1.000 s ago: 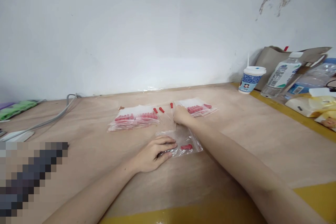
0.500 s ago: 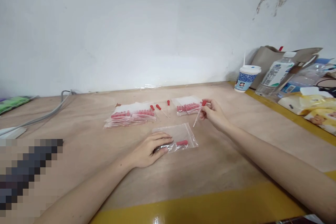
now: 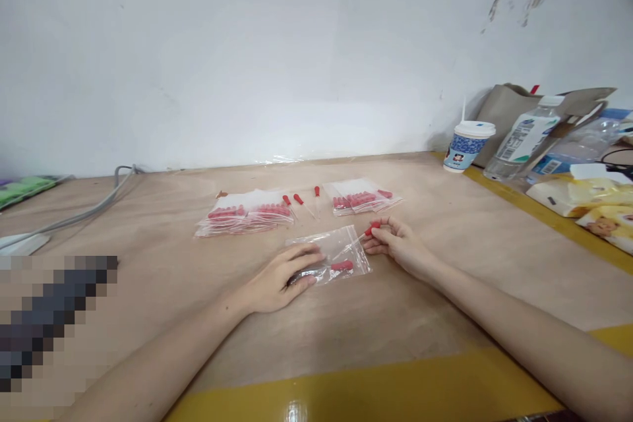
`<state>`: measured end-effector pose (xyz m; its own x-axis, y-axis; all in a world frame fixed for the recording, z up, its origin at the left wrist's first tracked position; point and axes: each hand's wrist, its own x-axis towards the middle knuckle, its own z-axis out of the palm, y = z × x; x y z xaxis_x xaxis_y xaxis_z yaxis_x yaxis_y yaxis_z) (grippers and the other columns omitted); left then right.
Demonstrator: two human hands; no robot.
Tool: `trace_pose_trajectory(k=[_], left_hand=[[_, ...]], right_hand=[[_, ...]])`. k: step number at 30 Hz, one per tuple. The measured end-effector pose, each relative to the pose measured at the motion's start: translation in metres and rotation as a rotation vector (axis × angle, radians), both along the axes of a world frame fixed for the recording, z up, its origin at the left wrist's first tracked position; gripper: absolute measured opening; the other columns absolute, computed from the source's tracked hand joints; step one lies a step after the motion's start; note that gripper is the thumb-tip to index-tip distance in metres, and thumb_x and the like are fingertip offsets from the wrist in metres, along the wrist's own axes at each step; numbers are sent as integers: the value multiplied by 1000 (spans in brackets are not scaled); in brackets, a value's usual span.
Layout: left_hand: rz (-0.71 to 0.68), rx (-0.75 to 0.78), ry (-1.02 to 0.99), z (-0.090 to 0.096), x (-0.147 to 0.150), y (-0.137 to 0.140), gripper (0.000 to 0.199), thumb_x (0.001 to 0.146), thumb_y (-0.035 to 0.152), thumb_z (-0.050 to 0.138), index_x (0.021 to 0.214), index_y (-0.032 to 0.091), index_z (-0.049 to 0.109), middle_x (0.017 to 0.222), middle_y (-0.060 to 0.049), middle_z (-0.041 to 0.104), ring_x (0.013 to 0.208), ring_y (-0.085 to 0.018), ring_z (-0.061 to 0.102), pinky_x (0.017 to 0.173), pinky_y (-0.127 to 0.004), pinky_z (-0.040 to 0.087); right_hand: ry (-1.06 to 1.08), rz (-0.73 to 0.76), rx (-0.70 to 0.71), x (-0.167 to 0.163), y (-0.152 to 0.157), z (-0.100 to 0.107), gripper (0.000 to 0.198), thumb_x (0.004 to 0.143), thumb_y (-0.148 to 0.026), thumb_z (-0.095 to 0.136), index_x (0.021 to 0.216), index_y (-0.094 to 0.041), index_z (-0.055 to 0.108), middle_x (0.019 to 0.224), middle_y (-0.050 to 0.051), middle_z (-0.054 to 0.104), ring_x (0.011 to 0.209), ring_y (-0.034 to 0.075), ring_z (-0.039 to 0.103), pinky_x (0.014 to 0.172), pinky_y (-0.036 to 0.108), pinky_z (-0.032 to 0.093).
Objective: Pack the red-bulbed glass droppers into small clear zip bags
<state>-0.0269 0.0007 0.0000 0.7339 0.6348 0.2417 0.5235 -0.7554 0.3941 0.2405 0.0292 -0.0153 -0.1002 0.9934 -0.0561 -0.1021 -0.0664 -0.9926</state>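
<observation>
A clear zip bag (image 3: 316, 235) lies flat on the table with a red-bulbed dropper (image 3: 342, 266) inside. My left hand (image 3: 284, 277) rests on the bag's left part, fingers stretched and thumb apart. At the bag's right end, my right hand (image 3: 395, 247) pinches a second dropper by its red bulb (image 3: 372, 228). Its thin clear tube points left over or into the bag's mouth; which of these I cannot tell. Beyond the bag lie several loose droppers, one with its red bulb (image 3: 298, 199) towards the wall.
A stack of filled zip bags (image 3: 242, 217) lies at the back left, and more filled bags (image 3: 363, 194) lie at the back right. On the right stand a paper cup (image 3: 467, 146), a plastic bottle (image 3: 529, 138) and a yellow tissue pack (image 3: 568, 194). A grey cable (image 3: 93, 214) runs along the left.
My right hand has moved left and nearer with the dropper, whose tube has swung from pointing down to lying across the zip bag's right end. My left hand has stayed put.
</observation>
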Motion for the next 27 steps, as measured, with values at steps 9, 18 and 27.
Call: trace_pose_trajectory(k=[9, 18, 27], left_hand=[[-10, 32, -23, 2, 1, 0, 39, 89, 26, 45, 128, 23, 43, 127, -8, 47, 116, -23, 44, 97, -40, 39], [19, 42, 28, 0, 1, 3, 40, 87, 28, 49, 127, 22, 44, 123, -7, 52, 122, -23, 39, 108, -48, 19], [27, 45, 43, 0, 1, 3, 39, 88, 29, 48, 126, 25, 45, 124, -4, 54, 124, -24, 38, 108, -52, 4]], right_hand=[[-706, 193, 440, 16, -5, 2, 18, 69, -31, 64, 82, -19, 68, 62, -2, 47, 54, 9, 40, 49, 22, 35], [-596, 313, 426, -1, -12, 7, 21, 76, -27, 55, 91, -17, 66, 67, 0, 54, 53, 8, 42, 50, 21, 34], [-357, 436, 288, 15, -4, 8, 32, 77, -31, 54, 104, -18, 46, 89, 5, 64, 76, 13, 57, 68, 27, 43]])
